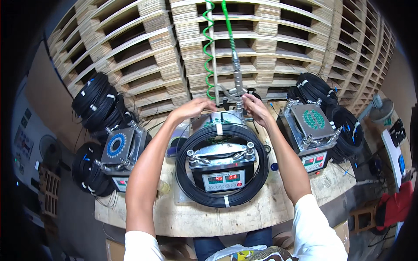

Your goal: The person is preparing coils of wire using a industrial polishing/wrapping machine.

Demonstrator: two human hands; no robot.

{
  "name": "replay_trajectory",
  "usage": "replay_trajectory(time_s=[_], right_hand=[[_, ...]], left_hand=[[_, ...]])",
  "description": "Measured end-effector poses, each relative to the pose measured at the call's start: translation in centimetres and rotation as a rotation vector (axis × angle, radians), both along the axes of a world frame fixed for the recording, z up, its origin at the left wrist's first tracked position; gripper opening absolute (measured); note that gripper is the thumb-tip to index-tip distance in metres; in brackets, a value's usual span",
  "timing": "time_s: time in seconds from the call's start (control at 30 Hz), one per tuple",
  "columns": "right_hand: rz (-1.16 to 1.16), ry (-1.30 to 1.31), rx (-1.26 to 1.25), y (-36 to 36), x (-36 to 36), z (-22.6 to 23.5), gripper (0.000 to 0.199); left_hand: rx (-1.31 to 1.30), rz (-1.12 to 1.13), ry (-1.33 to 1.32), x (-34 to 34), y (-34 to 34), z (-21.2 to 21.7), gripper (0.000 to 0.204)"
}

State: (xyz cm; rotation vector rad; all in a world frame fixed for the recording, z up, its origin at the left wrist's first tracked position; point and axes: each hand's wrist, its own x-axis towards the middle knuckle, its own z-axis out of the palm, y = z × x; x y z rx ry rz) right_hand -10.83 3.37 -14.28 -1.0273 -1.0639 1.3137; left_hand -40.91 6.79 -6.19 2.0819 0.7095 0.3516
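Observation:
A polishing machine (224, 177) with a lit red display stands before me, a metal clamp plate (220, 150) on top. Around it rests a large coil of black cable (184, 191), bound with white ties. Beyond the plate, my left hand (198, 108) is closed, fingers bunched over the machine's far part. My right hand (257, 109) has its fingers curled together beside the lower end of a metal air gun (237, 80), which hangs on a green hose (227, 21). What either hand's fingertips hold, if anything, is too small to make out.
Similar machines stand at left (119, 150) and right (311, 124). Black cable coils lie beside them, some stacked (93, 102). Wooden pallets (265, 48) rise behind the wooden table (209, 222). A small blue cap (274, 166) sits near my right forearm.

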Motion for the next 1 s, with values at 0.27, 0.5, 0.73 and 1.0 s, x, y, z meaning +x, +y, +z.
replay_trajectory(time_s=[0.27,0.5,0.73,1.0], right_hand=[[-0.054,-0.218,-0.145,-4.6,-3.0,4.3,0.06],[-0.062,-0.247,-0.11,-2.3,-1.7,1.3,0.07],[-0.097,-0.28,-0.142,-3.6,-2.4,2.9,0.072],[-0.096,-0.256,-0.141,-3.8,-1.0,2.7,0.081]], left_hand=[[-0.542,0.364,-0.212,-2.1,-0.1,-2.0,0.07],[-0.832,0.529,-0.941,-3.0,1.4,-8.5,0.048],[-0.694,0.754,-1.279,-1.9,1.0,-10.4,0.026],[-0.836,0.787,-1.276,-1.3,-0.3,-9.6,0.038]])
